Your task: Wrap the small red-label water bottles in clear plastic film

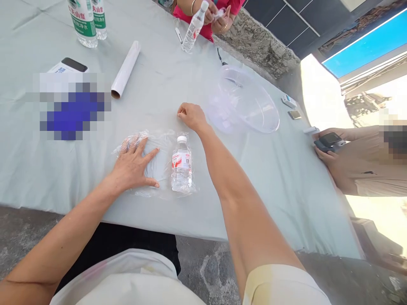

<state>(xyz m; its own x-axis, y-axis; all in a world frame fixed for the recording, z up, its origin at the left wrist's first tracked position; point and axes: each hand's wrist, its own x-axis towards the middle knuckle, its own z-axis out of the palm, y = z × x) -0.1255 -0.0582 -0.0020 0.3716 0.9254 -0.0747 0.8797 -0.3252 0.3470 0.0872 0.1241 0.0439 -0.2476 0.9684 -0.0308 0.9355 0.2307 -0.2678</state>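
A small clear water bottle (181,166) with a white cap and red label lies on a sheet of clear plastic wrap (162,163) spread on the pale table (63,178). My left hand (135,163) lies flat on the wrap just left of the bottle, fingers spread, some of them under a fold of the film. My right hand (191,116) is closed beyond the bottle's cap, fingers curled down at the far edge of the wrap; whether it pinches the film I cannot make out.
A roll of wrap (126,69) lies at the back left near two large bottles (87,19) and a phone (73,64). A clear plastic bowl (244,101) sits right of centre. One person opposite holds a bottle (193,27); another at the right holds a device (329,141).
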